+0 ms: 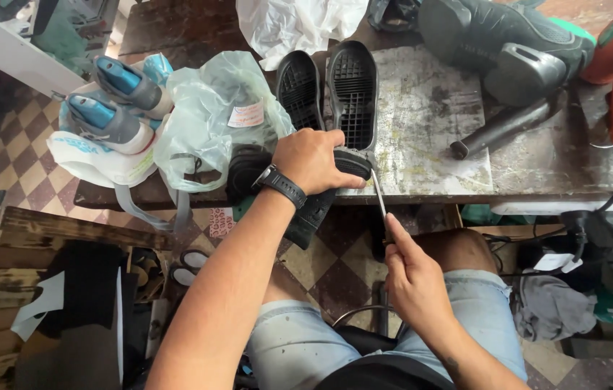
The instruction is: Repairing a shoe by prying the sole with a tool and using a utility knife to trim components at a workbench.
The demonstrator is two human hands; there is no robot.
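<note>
From the head view, the worn metal-topped workbench [429, 123] is the anchor for everything. At its near edge the left hand [317, 160], a dark watch on the wrist, is clamped over a black shoe [321, 202] that hangs half off the bench toward the person's lap. Just below that edge the right hand [411, 278] is closed round the handle of a thin blade [378, 193], whose tip meets the shoe right beside the left fingers.

Further in on the bench lie two black soles [335, 90], tread up, side by side. At the bench's left end sits a pale green plastic bag [209, 115], and beyond it a pair of blue and grey shoes [115, 105]. A dark boot on a metal stand [508, 50] occupies the far right.

The risk, to my eye, is the blade: it points toward the gripping fingers, so a slip off the sole edge could cut them, or gouge the shoe.
</note>
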